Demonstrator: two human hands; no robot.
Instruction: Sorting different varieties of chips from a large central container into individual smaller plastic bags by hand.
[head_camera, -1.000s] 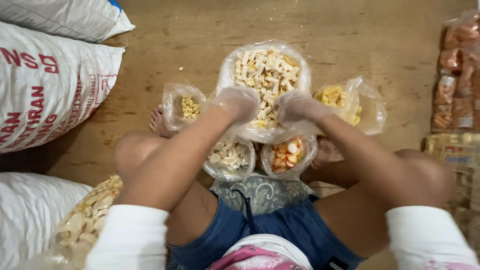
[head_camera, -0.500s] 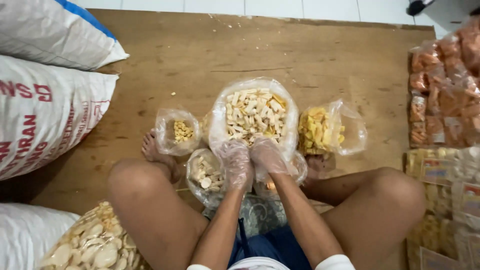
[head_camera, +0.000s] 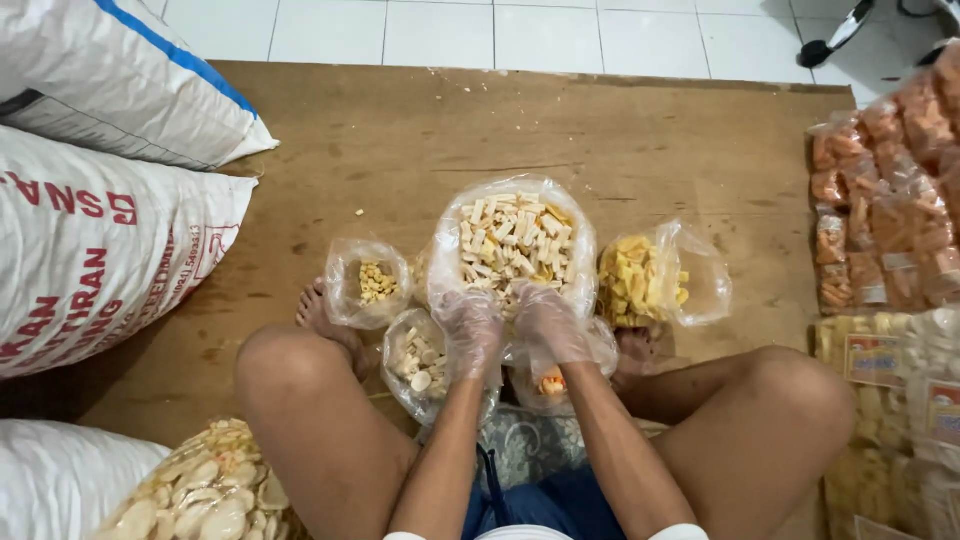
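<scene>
Since a second ago both arms have drawn back toward the body, the hands dropping from the far rim of the big bag to its near edge, and the view has tipped up so that white floor tiles (head_camera: 520, 35) now show past the wooden board (head_camera: 420, 130). Both hands wear thin clear plastic gloves. The left hand (head_camera: 470, 335) is curled, fingers bent down over the near rim of the large clear bag of pale stick-shaped crackers (head_camera: 515, 240), and appears to pinch the plastic there; whether it also holds any crackers cannot be told. The right hand (head_camera: 548, 325) lies just beside it, likewise half closed on the bag's near edge, knuckles up, the two hands almost touching. Under the left wrist sits a small bag of white round pieces (head_camera: 418, 362), and under the right hand a small bag with orange pieces (head_camera: 552, 382) is mostly hidden. A small bag of little yellow bits (head_camera: 372, 283) stands to the left of the big bag, a bag of yellow crackers (head_camera: 640, 280) to its right. White woven sacks (head_camera: 110, 230) lie at the left, and sealed packets of orange snacks (head_camera: 880, 210) are stacked at the right.
</scene>
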